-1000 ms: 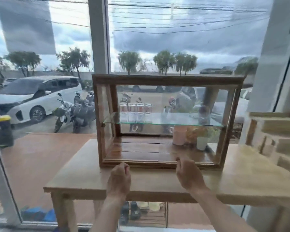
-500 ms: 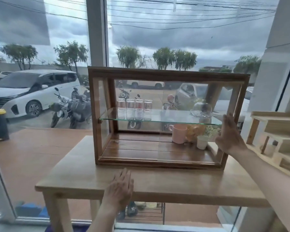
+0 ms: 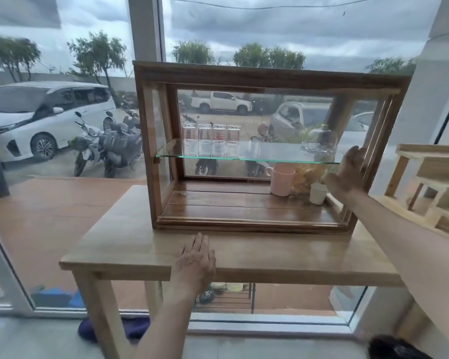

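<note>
A dark wooden display cabinet (image 3: 270, 73) with glass sides stands on a light wooden table (image 3: 130, 242). Its glass shelf (image 3: 270, 154) carries several clear glass jars (image 3: 210, 141) and a glass vessel (image 3: 319, 146). On the cabinet floor stand a pink mug (image 3: 281, 181), a small white cup (image 3: 318, 193) and something yellow behind them. My right hand (image 3: 346, 174) lies flat with straight fingers against the cabinet's right front edge. My left hand (image 3: 196, 260) rests flat on the table's front edge, holding nothing.
A light wooden rack (image 3: 430, 182) stands at the table's right end. A large window with a white post (image 3: 145, 29) is right behind the cabinet; cars and motorbikes are parked outside. A wire shoe rack (image 3: 228, 296) sits under the table, a blue cloth (image 3: 109, 330) on the floor.
My right hand went from the cabinet's bottom front rail up and right to its right edge. My left hand opened flat on the table. The view moved closer.
</note>
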Available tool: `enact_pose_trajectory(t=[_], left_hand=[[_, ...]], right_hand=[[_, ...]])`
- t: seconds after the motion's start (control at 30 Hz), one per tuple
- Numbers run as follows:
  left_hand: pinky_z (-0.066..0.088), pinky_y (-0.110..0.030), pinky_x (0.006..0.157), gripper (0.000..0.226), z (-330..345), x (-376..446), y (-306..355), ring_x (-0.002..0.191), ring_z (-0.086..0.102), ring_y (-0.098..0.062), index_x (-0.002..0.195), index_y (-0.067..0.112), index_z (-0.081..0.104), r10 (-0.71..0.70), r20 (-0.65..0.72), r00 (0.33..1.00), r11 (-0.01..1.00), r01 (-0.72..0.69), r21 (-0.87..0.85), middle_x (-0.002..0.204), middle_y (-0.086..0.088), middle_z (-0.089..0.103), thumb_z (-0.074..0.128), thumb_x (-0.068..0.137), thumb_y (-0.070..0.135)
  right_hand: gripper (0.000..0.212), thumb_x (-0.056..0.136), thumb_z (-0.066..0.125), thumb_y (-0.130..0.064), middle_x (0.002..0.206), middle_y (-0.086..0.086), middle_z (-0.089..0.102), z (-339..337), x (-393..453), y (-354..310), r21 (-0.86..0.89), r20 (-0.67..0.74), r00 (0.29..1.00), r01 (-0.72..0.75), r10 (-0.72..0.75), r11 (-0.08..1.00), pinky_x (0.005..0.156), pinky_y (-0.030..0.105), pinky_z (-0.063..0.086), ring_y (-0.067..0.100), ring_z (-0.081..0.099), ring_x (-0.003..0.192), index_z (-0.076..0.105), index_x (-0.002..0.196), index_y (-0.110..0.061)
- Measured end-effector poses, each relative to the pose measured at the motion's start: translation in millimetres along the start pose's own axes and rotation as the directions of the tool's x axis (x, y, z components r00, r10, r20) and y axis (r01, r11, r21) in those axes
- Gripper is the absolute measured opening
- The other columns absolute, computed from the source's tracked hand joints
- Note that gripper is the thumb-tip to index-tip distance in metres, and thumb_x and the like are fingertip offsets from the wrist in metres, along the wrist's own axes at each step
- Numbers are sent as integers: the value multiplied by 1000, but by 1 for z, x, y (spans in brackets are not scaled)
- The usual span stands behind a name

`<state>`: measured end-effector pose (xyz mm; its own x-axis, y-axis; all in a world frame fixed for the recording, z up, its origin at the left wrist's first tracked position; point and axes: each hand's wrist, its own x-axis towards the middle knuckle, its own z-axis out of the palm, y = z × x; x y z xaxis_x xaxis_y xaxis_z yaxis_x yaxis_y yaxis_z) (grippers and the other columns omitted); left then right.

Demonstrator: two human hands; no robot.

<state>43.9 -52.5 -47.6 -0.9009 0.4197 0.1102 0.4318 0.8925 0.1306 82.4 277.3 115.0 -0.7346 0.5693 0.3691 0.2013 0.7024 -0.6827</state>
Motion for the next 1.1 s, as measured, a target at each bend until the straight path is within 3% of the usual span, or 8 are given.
enact_pose_trajectory(t=[0.17, 0.37, 0.5, 0.73, 0.93, 1.1], left_hand=[[13, -42, 125, 56, 1, -2, -2, 152, 7, -25, 154, 6, 7, 39, 20, 999, 998, -40, 53, 164, -13, 8, 8, 103, 28], [12, -40, 125, 57, -2, -1, 1, 152, 9, -21, 155, 9, 8, 7, 19, 1000, 1000, -7, -20, 165, -8, 8, 11, 103, 32], [11, -40, 125, 57, -3, -1, 0, 152, 8, -20, 155, 10, 8, 4, 23, 1000, 1000, -3, -24, 165, -8, 7, 11, 103, 33], [10, -39, 125, 57, -2, -1, 0, 152, 7, -20, 155, 11, 7, -2, 31, 1000, 999, 3, -47, 165, -7, 6, 10, 103, 35], [10, -40, 125, 57, -2, -2, 0, 152, 7, -20, 155, 11, 6, -7, 29, 1000, 999, 8, -37, 165, -6, 7, 10, 103, 35], [11, -41, 125, 57, -1, 0, 0, 152, 7, -22, 155, 11, 7, 1, 23, 1000, 999, 0, -34, 165, -7, 7, 11, 103, 34]], right_hand=[[100, 80, 52, -6, 157, 4, -30, 22, -3, -20, 65, -22, 1000, 5, -4, 998, 117, 42, -5, 25, -21, 145, -19, 149, -13], [105, 78, 56, -8, 157, 3, -31, 43, -8, -42, 107, -51, 998, -24, 30, 994, 118, 49, 2, 26, -21, 145, -21, 149, -15], [105, 75, 55, -11, 157, 3, -31, 50, -14, -58, 173, -41, 997, -53, 61, 983, 119, 50, -1, 26, -23, 144, -20, 149, -14], [103, 79, 53, -14, 154, 0, -35, 77, -35, -93, 166, 18, 1000, -6, 3, 986, 116, 51, -4, 23, -25, 144, -24, 147, -14], [104, 78, 53, -19, 155, -2, -35, 103, -51, -129, 191, 47, 999, -17, 8, 982, 115, 60, 3, 21, -25, 144, -23, 147, -14], [107, 72, 53, -21, 154, -3, -35, 121, -59, -150, 165, 56, 998, -19, 10, 986, 114, 61, -2, 20, -25, 144, -24, 147, -15]])
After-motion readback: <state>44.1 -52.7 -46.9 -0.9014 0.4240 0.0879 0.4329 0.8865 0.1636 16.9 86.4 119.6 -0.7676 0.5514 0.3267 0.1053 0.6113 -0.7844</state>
